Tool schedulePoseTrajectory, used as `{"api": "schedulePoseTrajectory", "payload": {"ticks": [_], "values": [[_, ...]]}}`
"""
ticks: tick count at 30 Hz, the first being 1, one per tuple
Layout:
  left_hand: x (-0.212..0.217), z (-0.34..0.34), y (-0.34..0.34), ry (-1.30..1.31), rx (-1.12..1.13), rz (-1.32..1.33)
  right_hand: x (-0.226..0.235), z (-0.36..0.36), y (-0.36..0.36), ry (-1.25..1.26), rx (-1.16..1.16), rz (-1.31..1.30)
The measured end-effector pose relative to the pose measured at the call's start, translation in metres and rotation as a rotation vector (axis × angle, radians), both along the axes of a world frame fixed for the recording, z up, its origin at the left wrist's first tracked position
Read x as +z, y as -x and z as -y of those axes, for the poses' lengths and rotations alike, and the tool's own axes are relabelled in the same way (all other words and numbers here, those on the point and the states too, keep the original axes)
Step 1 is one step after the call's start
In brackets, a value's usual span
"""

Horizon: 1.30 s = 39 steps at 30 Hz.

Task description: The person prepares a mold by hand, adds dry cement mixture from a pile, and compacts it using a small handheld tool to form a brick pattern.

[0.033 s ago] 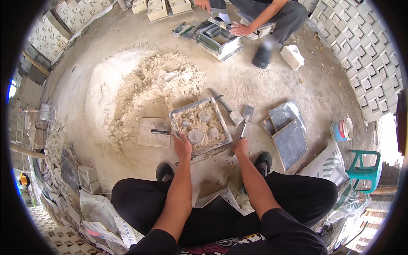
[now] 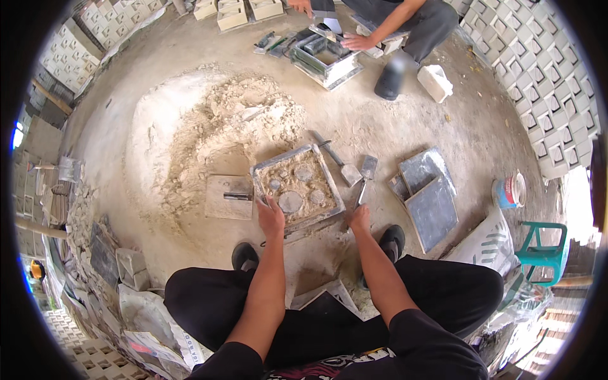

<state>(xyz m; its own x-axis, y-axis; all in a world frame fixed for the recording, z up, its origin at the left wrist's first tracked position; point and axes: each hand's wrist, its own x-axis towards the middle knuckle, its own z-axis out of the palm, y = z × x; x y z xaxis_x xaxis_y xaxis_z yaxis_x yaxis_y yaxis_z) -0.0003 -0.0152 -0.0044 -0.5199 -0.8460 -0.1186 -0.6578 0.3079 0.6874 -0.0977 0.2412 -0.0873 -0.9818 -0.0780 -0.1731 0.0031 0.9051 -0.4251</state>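
Grey sandy mix fills the square mould (image 2: 297, 187) on the dirt floor (image 2: 392, 120).
Left hand (image 2: 271, 217), fingers spread, presses its near edge; right hand (image 2: 360, 220) grips the near corner, fingers curled. Uneven pressure could tip it, spilling mix.

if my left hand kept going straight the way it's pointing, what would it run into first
Your left hand sits at the near edge of the square metal mould and points away from you across it. Going straight on, it would most likely meet the round disc in the sandy mix first, though depth is hard to judge.
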Motion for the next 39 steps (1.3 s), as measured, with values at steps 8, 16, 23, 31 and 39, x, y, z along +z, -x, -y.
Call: {"api": "schedulePoseTrajectory", "payload": {"ticks": [8,16,23,31,39], "values": [[0.005,-0.019,0.023,0.333,-0.093,0.03,0.014,-0.017,0.026,0.398,-0.327,-0.023],[0.012,-0.011,0.008,0.269,-0.105,0.043,0.154,-0.004,0.077,1.468,-0.113,0.341],[0.016,-0.008,0.01,0.44,-0.423,0.142,0.165,0.046,0.102,0.152,0.449,-0.544],[0.013,-0.01,0.009,0.443,-0.415,0.056,0.216,0.046,0.137,0.913,-0.055,-0.318],[0.011,-0.004,0.007,0.44,-0.34,-0.034,0.309,0.089,0.053,1.229,-0.005,-0.258]]}}
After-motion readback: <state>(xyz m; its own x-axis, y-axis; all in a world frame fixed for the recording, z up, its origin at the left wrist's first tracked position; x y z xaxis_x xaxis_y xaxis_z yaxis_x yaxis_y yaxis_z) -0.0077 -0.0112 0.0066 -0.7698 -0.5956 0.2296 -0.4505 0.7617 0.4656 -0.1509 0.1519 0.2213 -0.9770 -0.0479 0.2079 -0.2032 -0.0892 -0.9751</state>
